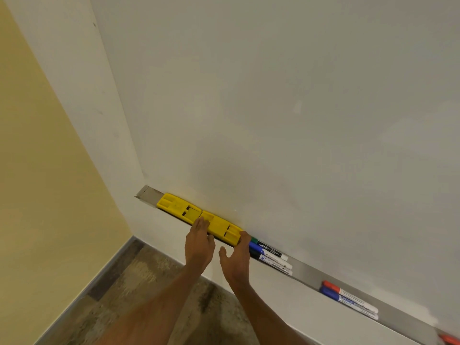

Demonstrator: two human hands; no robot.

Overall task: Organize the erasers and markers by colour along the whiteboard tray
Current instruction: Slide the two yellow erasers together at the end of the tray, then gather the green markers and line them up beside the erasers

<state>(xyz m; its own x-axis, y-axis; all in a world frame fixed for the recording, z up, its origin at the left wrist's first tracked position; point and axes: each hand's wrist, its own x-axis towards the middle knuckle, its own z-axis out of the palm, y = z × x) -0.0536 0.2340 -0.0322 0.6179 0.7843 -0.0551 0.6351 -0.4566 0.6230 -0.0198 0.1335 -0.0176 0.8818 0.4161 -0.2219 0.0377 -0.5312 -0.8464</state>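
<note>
Left hand (199, 242) and right hand (236, 260), fingers straight, touch the second eraser (221, 226) ends (bare tray (146, 194) leftward).

Left hand (199, 242) and right hand (236, 260) are bare, on lean bare forearms (263, 312).

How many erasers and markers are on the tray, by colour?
Yellow erasers: 2
Green marker: 1
Blue markers: 2
Black marker: 1
Red marker: 1
Red tip at frame edge, kind unclear: 1
Total: 8
</note>
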